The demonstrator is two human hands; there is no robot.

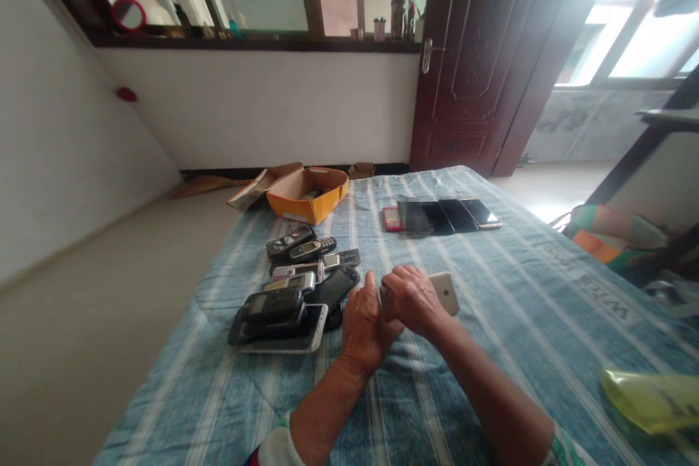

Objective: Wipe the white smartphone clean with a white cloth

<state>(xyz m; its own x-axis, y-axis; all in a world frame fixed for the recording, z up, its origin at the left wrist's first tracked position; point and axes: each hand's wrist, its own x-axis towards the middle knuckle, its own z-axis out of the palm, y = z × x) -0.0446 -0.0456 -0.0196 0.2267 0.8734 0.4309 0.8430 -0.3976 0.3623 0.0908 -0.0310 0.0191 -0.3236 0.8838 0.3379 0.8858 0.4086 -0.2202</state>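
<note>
My right hand [411,298] is curled around a white phone [445,291], held back side up just above the striped blue cloth [491,320]. My left hand [361,324] rests beside it with its fingers bent and its thumb raised toward the phone's left end. Whether the left fingers touch the phone is hidden by the right hand. A heap of old mobile phones [298,291] lies directly left of my left hand.
A row of flat smartphones [442,216] lies further back on the cloth. An open orange cardboard box [309,193] sits at the far left corner. A yellow-green plastic object [649,400] lies at the right edge. A dark door [480,51] stands behind.
</note>
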